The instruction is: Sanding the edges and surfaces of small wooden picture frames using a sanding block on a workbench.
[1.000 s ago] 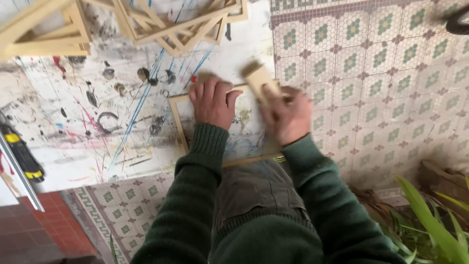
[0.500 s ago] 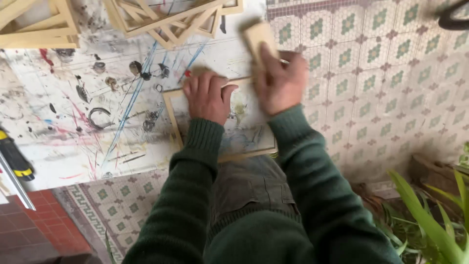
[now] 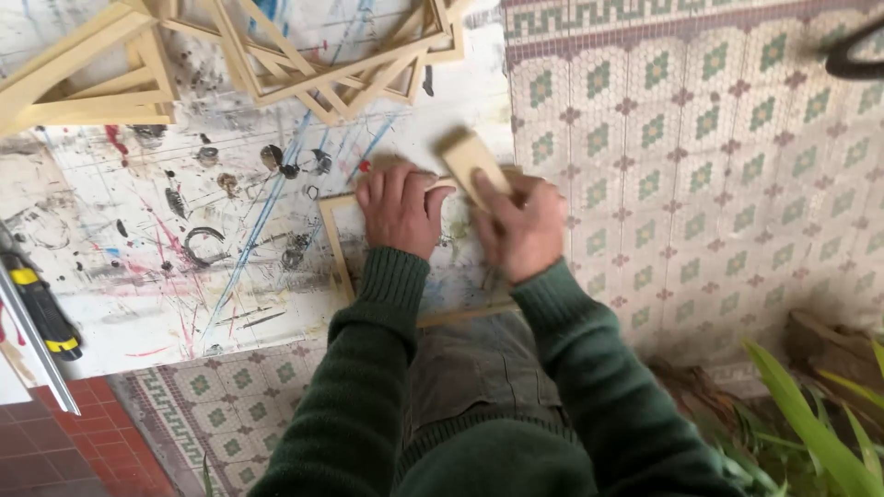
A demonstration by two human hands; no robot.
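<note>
A pale wooden frame (image 3: 335, 247) lies flat on a paint-stained white sheet (image 3: 138, 230) spread over the floor. My left hand (image 3: 398, 209) presses down flat on the frame's upper part, fingers together. My right hand (image 3: 523, 225) grips a small wooden block (image 3: 471, 160), held against the frame's right side; the block looks blurred. Both arms wear dark green sleeves, and my grey trousers cover the frame's lower edge.
Several more wooden frames (image 3: 304, 55) are stacked at the top of the sheet. A black and yellow tool (image 3: 39, 304) and a metal strip (image 3: 37, 342) lie at the left. Patterned floor tiles (image 3: 718, 184) extend right; green plant leaves (image 3: 820, 433) are at the bottom right.
My right hand with the block went up along the frame's right side, then came back down to beside my left hand. The left hand stayed pressed on the frame.
</note>
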